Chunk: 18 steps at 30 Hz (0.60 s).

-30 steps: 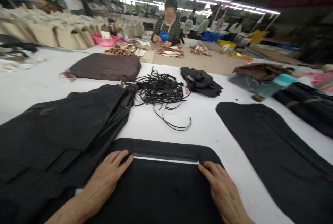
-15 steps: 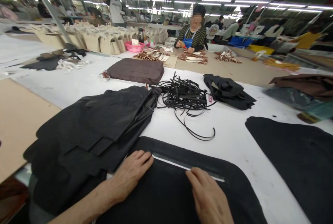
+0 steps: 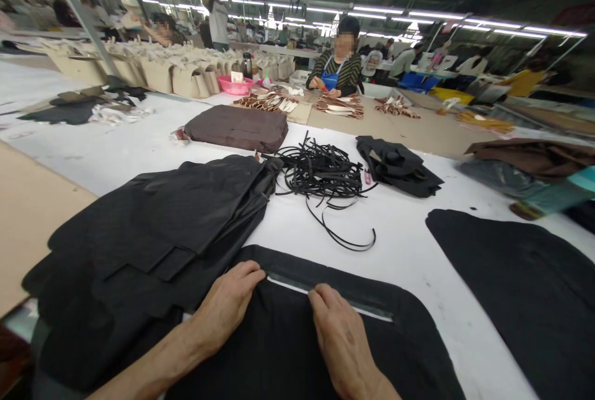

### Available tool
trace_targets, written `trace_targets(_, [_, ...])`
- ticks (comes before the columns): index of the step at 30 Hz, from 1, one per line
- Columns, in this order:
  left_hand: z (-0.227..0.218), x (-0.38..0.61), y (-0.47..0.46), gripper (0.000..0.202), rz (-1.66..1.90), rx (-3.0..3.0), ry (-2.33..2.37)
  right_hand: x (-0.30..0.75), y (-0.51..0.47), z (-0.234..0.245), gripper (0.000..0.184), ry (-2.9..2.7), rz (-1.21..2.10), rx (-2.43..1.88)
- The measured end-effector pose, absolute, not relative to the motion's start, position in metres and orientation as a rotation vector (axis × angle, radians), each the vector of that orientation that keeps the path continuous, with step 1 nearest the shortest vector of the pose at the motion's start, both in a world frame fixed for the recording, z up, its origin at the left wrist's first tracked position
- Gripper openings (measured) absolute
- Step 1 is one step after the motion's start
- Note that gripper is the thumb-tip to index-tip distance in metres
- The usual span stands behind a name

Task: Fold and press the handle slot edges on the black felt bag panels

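Note:
A black fabric panel [image 3: 279, 338] with rounded corners lies flat in front of me. Near its far edge runs a long narrow slot with a white strip [image 3: 374, 314] along it. My left hand [image 3: 232, 294] is closed on the fabric at the slot's left end, thumb and fingers pressed together. Around the middle of the slot my right hand [image 3: 341, 332] has its fingers bent and pinching the near edge. What lies under the fingertips is hidden. Left of the panel, a stack of black fabric pieces [image 3: 153, 214] reaches close to my left forearm.
Beyond the panel lies a tangle of black strips [image 3: 320, 170] on the white table [image 3: 400, 239]. Around it are a dark brown stack [image 3: 237, 127] and folded black pieces [image 3: 400, 164]. Another black panel [image 3: 515, 276] lies right. A co-worker [image 3: 337, 65] sits across the table.
My right hand has slid left along the slot, closer to my left hand, uncovering more of the white strip on the right. My left hand stays at the slot's left end.

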State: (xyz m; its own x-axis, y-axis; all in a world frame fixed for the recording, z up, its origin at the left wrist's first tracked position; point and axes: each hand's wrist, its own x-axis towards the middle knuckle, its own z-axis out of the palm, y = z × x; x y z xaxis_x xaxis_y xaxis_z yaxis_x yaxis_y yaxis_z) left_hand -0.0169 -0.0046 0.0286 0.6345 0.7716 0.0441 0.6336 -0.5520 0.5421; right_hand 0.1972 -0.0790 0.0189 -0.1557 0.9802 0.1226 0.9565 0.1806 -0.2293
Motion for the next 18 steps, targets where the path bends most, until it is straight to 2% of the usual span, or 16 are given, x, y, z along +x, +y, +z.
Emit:
trace_targets(7, [0.034, 0.011, 0.004, 0.021, 0.225, 2.632, 1.106, 0.184, -0.053, 0.017, 0.014, -2.244, 0.040, -1.837])
trace_targets(14, [0.024, 0.018, 0.015, 0.019, 0.187, 2.658, 1.013, 0.180, -0.045, -0.002, 0.017, -2.459, -0.241, -1.669])
trace_targets(18, [0.023, 0.020, 0.018, 0.011, 0.178, 2.682, 0.968, 0.185, -0.039, 0.006, 0.014, -2.466, -0.136, -1.676])
